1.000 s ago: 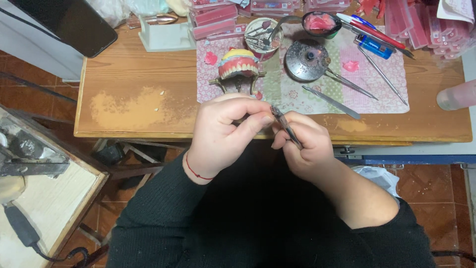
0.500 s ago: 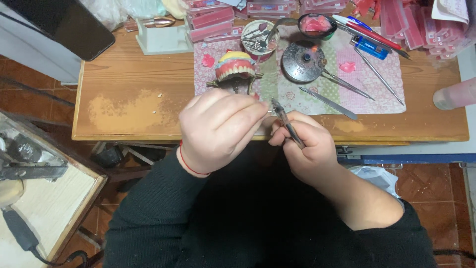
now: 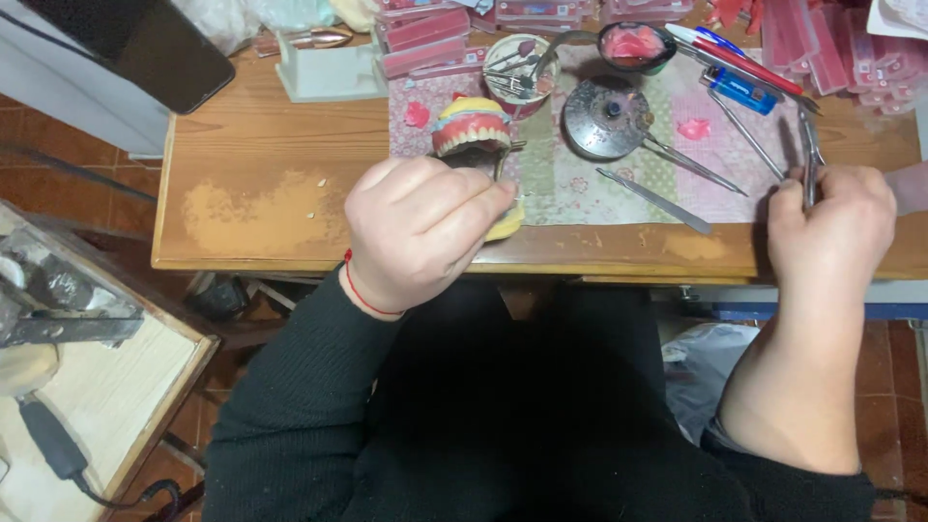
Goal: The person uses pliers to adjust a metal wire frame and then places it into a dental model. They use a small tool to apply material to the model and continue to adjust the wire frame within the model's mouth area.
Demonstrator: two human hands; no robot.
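The left hand (image 3: 420, 227) sits at the near edge of the wooden desk (image 3: 261, 145), fingers curled tight around a small yellowish piece (image 3: 507, 220) that peeks out at its 3 o'clock side; most of that piece is hidden by the fingers, so its shape cannot be told. Just beyond the knuckles, at 12 o'clock from this hand, stands a denture model (image 3: 472, 126) with pink gums and a yellow top, resting on a patterned cloth mat (image 3: 561, 174). The right hand (image 3: 831, 232) is well apart, out at 3 o'clock near the desk's right end, closed around a slim metal tool (image 3: 808, 145) whose tip points away toward 12 o'clock. Between the two hands, on the mat, lie a flat metal spatula (image 3: 652, 200) and, at 1 o'clock from the left hand, a round metal burner (image 3: 606, 118) with a thin probe (image 3: 691, 164) laid against it. Farther back, a cup of instruments (image 3: 514, 75) stands just beside the denture model, and a dark bowl of pink wax (image 3: 635, 45) sits at 1 o'clock from the cup. A blue lighter (image 3: 741, 91) and a red pen (image 3: 730, 50) lie toward 2 o'clock. A small pink wax blob (image 3: 693, 129) lies on the mat near the burner. A red thread bracelet (image 3: 365, 295) circles the left wrist, above a black sleeve (image 3: 290, 387).
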